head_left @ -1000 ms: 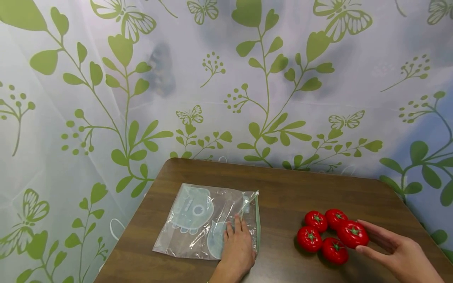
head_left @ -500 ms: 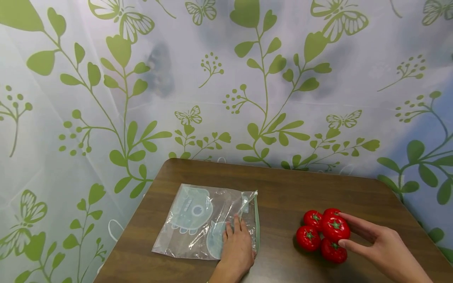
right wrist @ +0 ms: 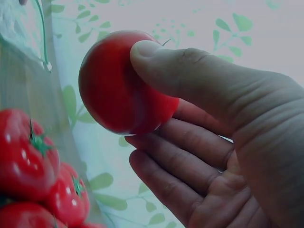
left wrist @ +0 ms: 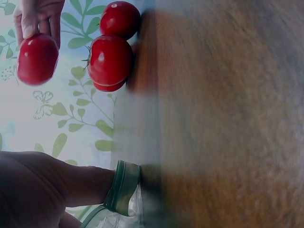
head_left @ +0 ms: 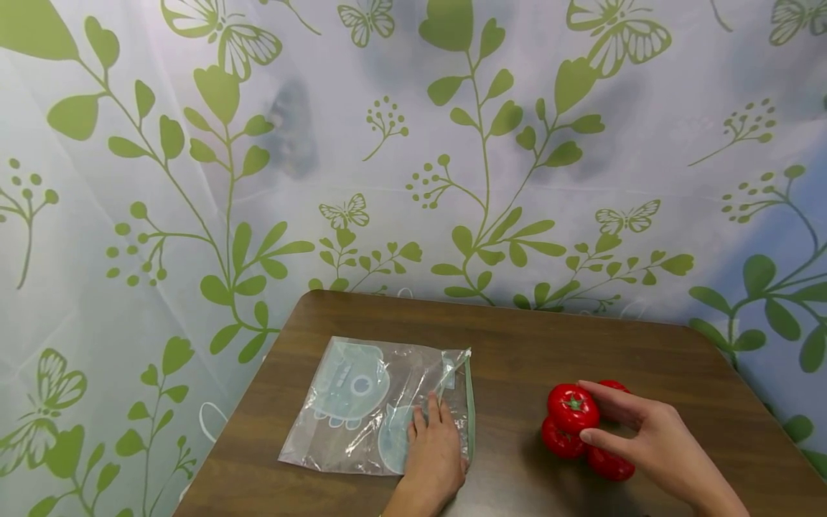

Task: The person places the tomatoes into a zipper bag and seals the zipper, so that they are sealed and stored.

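Beyond your left hand [head_left: 434,452] and right hand [head_left: 652,434] hung a pale, creased sheet [head_left: 394,136] printed with green leaves and butterflies. Beneath both hands spread a dark brown, wood-grained table [head_left: 517,345]. Under your left hand lay a flat, clear plastic bag [head_left: 368,409] with pale blue printed shapes, its green edge on the side towards your right hand. Your left hand rested on it, fingers extended over the plastic; the left wrist view showed your thumb at the green edge, its tip hidden.

Your right hand pinched a squat, glossy red tomato [head_left: 572,413] between thumb and fingers, raised above the table and apart from the others. Below your right hand sat more glossy red tomatoes: a near-left tomato [head_left: 561,440] under the held one, a near-right tomato [head_left: 610,467] below your thumb, and a far tomato [head_left: 614,385] partly hidden behind your fingers. A small green stem top [head_left: 574,403] crowned the held tomato.
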The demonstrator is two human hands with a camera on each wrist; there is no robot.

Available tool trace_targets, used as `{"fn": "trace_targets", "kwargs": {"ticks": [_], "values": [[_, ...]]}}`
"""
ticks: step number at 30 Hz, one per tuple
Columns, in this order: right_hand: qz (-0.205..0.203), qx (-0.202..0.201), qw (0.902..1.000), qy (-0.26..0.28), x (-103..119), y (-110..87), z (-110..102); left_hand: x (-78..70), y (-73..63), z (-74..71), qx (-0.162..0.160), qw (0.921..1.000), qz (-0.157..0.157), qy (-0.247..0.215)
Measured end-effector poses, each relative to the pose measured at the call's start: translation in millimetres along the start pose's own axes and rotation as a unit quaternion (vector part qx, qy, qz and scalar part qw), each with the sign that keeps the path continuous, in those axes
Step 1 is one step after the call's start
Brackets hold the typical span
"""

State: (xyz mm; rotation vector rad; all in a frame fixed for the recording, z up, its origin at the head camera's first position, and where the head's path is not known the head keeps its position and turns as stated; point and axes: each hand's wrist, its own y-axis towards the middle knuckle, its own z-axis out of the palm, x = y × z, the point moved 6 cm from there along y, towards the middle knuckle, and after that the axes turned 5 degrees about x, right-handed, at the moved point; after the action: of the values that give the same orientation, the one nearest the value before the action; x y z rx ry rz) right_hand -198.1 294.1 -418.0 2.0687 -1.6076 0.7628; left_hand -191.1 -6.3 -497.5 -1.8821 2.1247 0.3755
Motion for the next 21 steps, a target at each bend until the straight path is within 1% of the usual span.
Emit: {"fn": "trace_targets", "kwargs": {"ticks": [6,11,13,14,18,21], "values": [[-0.016,-0.001,0.9999,-0.001,13,8.1,7,0.0,0.3,0.6,-0.002,1.0000,-0.001,0.003],[-0.028,0.000,0.9996,0.004,23,14.0,11,1.5,1.8,3.0,0.002,1.0000,-0.002,0.003],[-0.033,0.001,0.9994,0.008,26,16.2,12,3.1,3.0,6.4,-0.001,1.0000,-0.002,-0.001],[-0.034,0.002,0.9994,0.008,27,17.2,13,4.4,3.8,9.5,-0.007,1.0000,0.001,-0.005],[-0.040,0.004,0.9991,0.012,34,21.4,15,11.0,8.6,25.1,-0.030,0.9994,0.007,-0.016],[-0.042,0.008,0.9991,0.009,38,24.8,16,14.8,11.4,33.2,-0.033,0.9993,0.008,-0.016]]}}
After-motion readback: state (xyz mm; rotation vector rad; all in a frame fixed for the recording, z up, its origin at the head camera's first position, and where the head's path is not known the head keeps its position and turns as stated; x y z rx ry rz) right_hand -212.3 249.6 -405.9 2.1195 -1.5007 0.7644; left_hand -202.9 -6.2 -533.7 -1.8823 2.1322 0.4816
